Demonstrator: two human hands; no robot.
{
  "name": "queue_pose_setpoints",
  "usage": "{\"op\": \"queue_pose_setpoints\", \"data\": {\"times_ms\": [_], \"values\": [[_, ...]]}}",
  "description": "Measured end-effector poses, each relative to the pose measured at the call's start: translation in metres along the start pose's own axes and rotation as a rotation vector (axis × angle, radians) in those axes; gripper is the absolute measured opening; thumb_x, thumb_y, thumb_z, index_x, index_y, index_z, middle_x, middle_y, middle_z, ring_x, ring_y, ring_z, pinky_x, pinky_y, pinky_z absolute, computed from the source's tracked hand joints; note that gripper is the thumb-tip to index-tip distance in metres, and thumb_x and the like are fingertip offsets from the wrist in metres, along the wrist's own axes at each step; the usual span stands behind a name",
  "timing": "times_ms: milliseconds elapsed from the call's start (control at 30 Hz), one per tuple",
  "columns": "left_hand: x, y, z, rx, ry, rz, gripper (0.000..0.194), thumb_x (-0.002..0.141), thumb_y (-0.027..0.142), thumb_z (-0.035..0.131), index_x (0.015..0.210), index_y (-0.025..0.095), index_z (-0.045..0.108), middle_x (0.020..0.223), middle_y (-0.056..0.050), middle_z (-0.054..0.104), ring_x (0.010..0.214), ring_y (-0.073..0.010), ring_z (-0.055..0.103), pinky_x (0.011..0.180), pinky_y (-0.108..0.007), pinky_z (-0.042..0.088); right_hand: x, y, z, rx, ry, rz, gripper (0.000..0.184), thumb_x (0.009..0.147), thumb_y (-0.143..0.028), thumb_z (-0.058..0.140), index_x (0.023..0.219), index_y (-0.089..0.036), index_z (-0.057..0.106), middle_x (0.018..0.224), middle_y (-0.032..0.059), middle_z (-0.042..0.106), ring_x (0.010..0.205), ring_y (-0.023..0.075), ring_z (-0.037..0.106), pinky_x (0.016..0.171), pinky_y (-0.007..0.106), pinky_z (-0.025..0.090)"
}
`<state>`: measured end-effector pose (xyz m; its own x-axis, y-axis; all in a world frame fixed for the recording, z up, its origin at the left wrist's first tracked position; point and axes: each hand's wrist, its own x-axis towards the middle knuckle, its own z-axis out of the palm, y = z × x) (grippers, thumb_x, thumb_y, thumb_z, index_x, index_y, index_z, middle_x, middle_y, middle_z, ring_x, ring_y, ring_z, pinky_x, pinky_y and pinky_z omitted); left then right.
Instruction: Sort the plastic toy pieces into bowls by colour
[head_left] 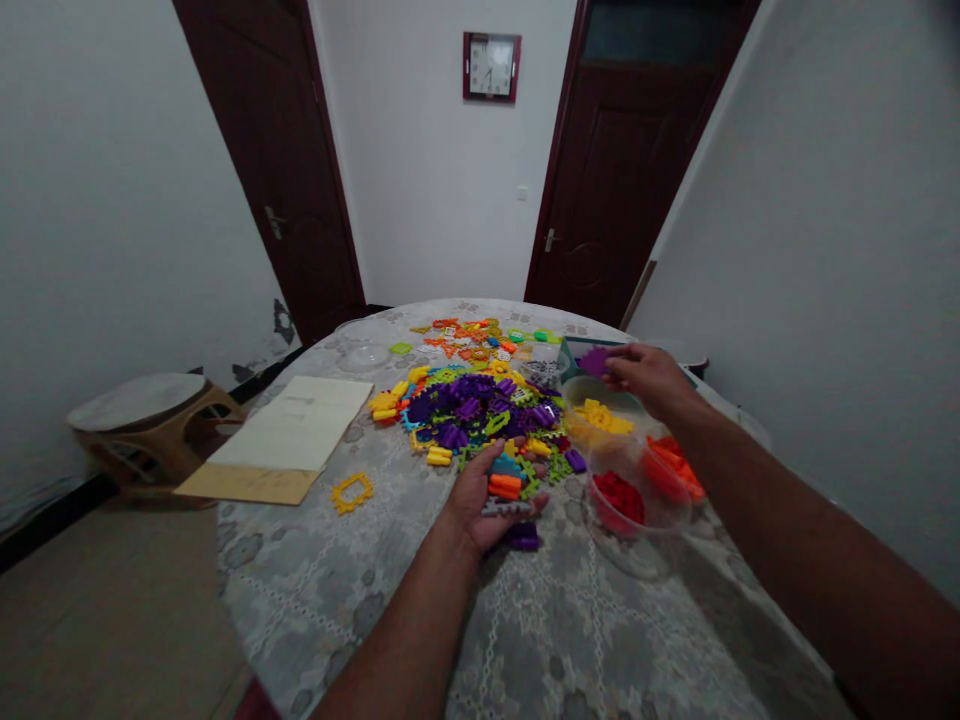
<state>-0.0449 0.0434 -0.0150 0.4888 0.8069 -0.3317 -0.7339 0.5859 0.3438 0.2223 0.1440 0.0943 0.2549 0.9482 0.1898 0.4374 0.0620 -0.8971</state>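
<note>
My left hand (476,495) is palm up above the tablecloth, its fingers curled around several toothed plastic building pieces (506,485) in orange, blue, green and grey. Between the fingertips of my right hand (649,375) is a flat purple building piece (595,361), held over a green-edged box (568,352) at the far right. Just beyond my left hand spreads a pile of mixed building pieces (472,400), mostly purple at its middle. Below my right hand stands a clear tub with yellow pieces (602,418).
Nearer me are clear tubs with red pieces (619,498) and orange-red pieces (673,467). Grey pieces (544,372) sit in another container. An open notebook (300,425) and a yellow frame piece (351,492) lie at left. Orange pieces (469,338) are scattered farther back.
</note>
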Motion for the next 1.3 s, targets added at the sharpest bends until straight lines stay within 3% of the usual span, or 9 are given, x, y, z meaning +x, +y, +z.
{"op": "queue_pose_setpoints", "data": {"times_ms": [100, 167, 267, 400, 567, 767, 967, 1100, 1300], "values": [[-0.001, 0.001, 0.0, -0.001, -0.004, -0.006, 0.031, 0.094, 0.038, 0.065, 0.117, 0.018, 0.065, 0.1, -0.012, 0.076, 0.085, -0.029, 0.077, 0.073, -0.048, 0.063, 0.022, -0.002, -0.016, -0.015, 0.172, -0.019, 0.055, 0.078, -0.017, 0.065, 0.133, -0.014, 0.06, 0.107, 0.0113, 0.073, 0.074, 0.0161, 0.07, 0.065, 0.028, 0.059], [-0.001, 0.001, 0.0, -0.007, -0.022, -0.009, 0.033, 0.094, 0.041, 0.064, 0.118, 0.017, 0.065, 0.1, -0.013, 0.076, 0.085, -0.029, 0.077, 0.073, -0.049, 0.063, 0.012, -0.002, -0.014, -0.109, 0.172, -0.077, 0.054, 0.079, -0.021, 0.066, 0.133, -0.017, 0.063, 0.113, 0.0113, 0.073, 0.077, 0.0177, 0.07, 0.068, 0.03, 0.059], [0.001, 0.001, -0.001, -0.02, -0.055, -0.017, 0.035, 0.094, 0.044, 0.065, 0.116, 0.018, 0.065, 0.099, -0.012, 0.076, 0.084, -0.0284, 0.077, 0.075, -0.049, 0.063, -0.036, -0.003, 0.007, -0.333, -0.088, -0.28, 0.031, 0.086, -0.031, 0.064, 0.113, -0.021, 0.075, 0.102, 0.0067, 0.077, 0.079, 0.0194, 0.071, 0.075, 0.032, 0.057], [0.003, -0.001, -0.003, -0.007, -0.064, -0.032, 0.035, 0.096, 0.046, 0.064, 0.114, 0.016, 0.066, 0.094, -0.011, 0.077, 0.08, -0.0263, 0.076, 0.076, -0.047, 0.063, -0.111, -0.005, 0.05, -0.348, -0.408, -0.49, 0.023, 0.094, -0.032, 0.059, 0.107, -0.023, 0.076, 0.101, 0.0047, 0.077, 0.089, 0.0196, 0.072, 0.082, 0.031, 0.054], [0.001, -0.002, 0.0, 0.027, -0.074, -0.056, 0.038, 0.097, 0.05, 0.061, 0.101, 0.012, 0.067, 0.082, -0.012, 0.077, 0.067, -0.0239, 0.074, 0.068, -0.04, 0.062, -0.144, -0.006, 0.085, -0.371, -0.478, -0.535, 0.019, 0.095, -0.025, 0.059, 0.106, -0.02, 0.073, 0.098, 0.0065, 0.075, 0.089, 0.0199, 0.069, 0.081, 0.032, 0.05], [0.001, 0.001, 0.001, -0.002, -0.061, -0.052, 0.038, 0.1, 0.048, 0.054, 0.099, 0.012, 0.067, 0.084, -0.013, 0.077, 0.073, -0.026, 0.075, 0.073, -0.044, 0.063, -0.142, -0.006, 0.089, -0.243, -0.465, -0.381, 0.013, 0.092, -0.022, 0.058, 0.095, -0.021, 0.071, 0.088, 0.0018, 0.072, 0.08, 0.0176, 0.065, 0.072, 0.028, 0.046], [0.004, 0.003, 0.005, 0.038, 0.051, 0.006, 0.022, 0.1, 0.031, 0.055, 0.106, 0.013, 0.066, 0.088, -0.012, 0.077, 0.073, -0.0273, 0.075, 0.072, -0.049, 0.064, -0.145, -0.001, 0.072, 0.007, -0.419, -0.167, 0.013, 0.092, -0.028, 0.059, 0.098, -0.021, 0.067, 0.079, -0.0021, 0.067, 0.071, 0.0146, 0.062, 0.066, 0.026, 0.048], [0.002, 0.003, 0.01, 0.086, 0.129, 0.01, 0.022, 0.101, 0.028, 0.054, 0.113, 0.012, 0.063, 0.095, -0.014, 0.077, 0.076, -0.0279, 0.076, 0.068, -0.047, 0.065, -0.153, 0.006, 0.041, 0.057, -0.36, -0.143, 0.025, 0.093, -0.032, 0.059, 0.115, -0.022, 0.065, 0.079, -0.003, 0.064, 0.066, 0.0136, 0.059, 0.063, 0.026, 0.048], [-0.001, 0.003, 0.014, 0.143, 0.142, 0.035, 0.029, 0.101, 0.022, 0.054, 0.126, 0.011, 0.061, 0.104, -0.018, 0.076, 0.081, -0.0291, 0.078, 0.068, -0.048, 0.066, -0.15, 0.037, -0.063, -0.364, 0.286, -0.216, 0.038, 0.094, -0.039, 0.058, 0.127, -0.022, 0.068, 0.098, 0.0054, 0.073, 0.081, 0.0194, 0.066, 0.078, 0.032, 0.051]]}}
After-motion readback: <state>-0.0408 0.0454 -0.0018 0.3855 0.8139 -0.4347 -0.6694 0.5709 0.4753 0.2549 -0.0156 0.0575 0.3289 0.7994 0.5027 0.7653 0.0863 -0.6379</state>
